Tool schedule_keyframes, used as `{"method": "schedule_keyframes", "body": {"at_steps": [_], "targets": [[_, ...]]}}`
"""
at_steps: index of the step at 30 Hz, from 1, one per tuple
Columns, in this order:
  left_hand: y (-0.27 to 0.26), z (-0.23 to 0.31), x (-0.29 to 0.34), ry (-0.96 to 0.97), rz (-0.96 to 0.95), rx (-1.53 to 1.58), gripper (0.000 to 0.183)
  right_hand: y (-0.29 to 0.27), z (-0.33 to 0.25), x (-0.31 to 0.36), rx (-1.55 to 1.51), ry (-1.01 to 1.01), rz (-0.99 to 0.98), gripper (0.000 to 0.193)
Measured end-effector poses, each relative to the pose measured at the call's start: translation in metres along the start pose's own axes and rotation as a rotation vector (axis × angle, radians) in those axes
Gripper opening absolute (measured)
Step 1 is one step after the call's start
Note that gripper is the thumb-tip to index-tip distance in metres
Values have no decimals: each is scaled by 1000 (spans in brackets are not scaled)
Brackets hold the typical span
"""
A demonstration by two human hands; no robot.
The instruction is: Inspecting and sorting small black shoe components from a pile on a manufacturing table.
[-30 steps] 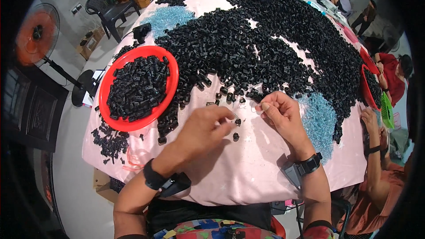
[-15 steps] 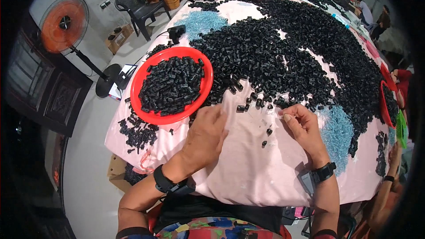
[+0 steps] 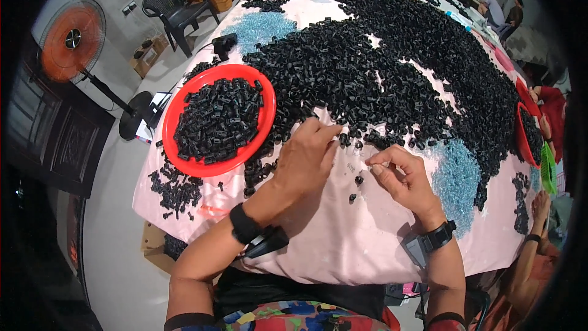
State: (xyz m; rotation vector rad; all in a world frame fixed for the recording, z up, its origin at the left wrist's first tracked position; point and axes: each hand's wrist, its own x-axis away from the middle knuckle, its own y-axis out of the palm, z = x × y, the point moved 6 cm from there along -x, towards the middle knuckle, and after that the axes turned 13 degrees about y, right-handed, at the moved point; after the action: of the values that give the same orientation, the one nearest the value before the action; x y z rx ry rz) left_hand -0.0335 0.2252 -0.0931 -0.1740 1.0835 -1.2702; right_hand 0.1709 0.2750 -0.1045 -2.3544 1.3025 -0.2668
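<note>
1. Hands are seen low in the head view, both laid on a worktop (image 3: 343, 251) covered with a pale pink cloth.
2. The left hand (image 3: 306, 159) is laid palm down, its fingers (image 3: 327, 132) held close together and stretched toward the near edge of a large heap of small black plastic parts (image 3: 380, 67), which is touched by the fingertips.
3. The right hand (image 3: 404, 178) is curled, thumb and forefinger pressed together at the tip – something tiny seems to be pinched there, though what it is cannot be told.
4. Two loose black parts (image 3: 357, 187) are found on the bare cloth between the hands, just beside the right thumb and apart from the heap.
5. A round red tray (image 3: 184, 95), filled with the same black parts, is set to the left of the left hand, near it but not touched.
6. More black parts are scattered on the cloth below the tray, near the worktop's left edge.
7. A patch of pale blue beads (image 3: 456, 178) is spread to the right of the right hand; a second blue patch (image 3: 266, 24) is seen farther off, past the tray.
8. Dark bands are worn on both wrists – the right one looks like a watch (image 3: 441, 236).
9. A standing fan (image 3: 72, 40) with an orange-red head and a dark plastic chair (image 3: 174, 9) are placed on the floor to the left.
10. Another person's arm (image 3: 533, 245) is seen at the worktop's right edge.
</note>
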Motion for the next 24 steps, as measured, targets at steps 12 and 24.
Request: {"method": "schedule_keyframes", "body": {"at_steps": [12, 24], "targets": [[1, -16, 8, -152, -133, 336, 39, -5, 0, 1, 63, 165, 51, 9], [-40, -1, 50, -35, -120, 138, 27, 11, -28, 3, 240, -243, -59, 14]]}}
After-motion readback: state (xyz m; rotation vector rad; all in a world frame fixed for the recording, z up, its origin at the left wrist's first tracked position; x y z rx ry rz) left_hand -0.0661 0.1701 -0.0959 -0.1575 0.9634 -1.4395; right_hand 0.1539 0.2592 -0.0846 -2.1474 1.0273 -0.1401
